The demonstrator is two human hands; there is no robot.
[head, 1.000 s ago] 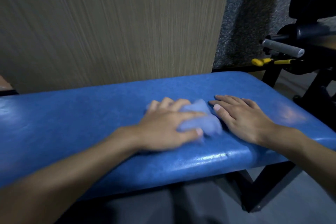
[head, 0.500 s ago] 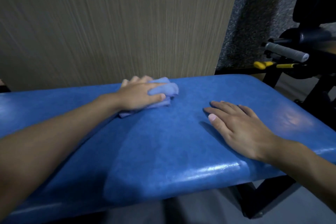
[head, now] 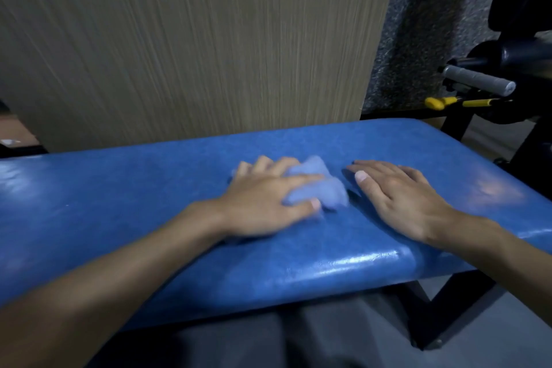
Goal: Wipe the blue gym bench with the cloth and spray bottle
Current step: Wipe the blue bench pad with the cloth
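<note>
The blue gym bench (head: 119, 212) runs across the view from left to right. A crumpled light-blue cloth (head: 316, 185) lies on its middle. My left hand (head: 263, 203) grips the cloth, thumb and fingers curled around it, and presses it onto the pad. My right hand (head: 400, 200) lies flat on the bench just right of the cloth, fingers straight, holding nothing. No spray bottle is in view.
A beige wood-grain panel (head: 194, 39) stands right behind the bench. At the right is black gym equipment with a grey-wrapped handle (head: 478, 81) and a yellow pin (head: 436, 102). The bench's black leg (head: 442, 308) shows below on grey floor.
My left hand dragged the cloth from the far edge of the bench back toward me and to the right, next to my right hand. The right hand stayed put.
</note>
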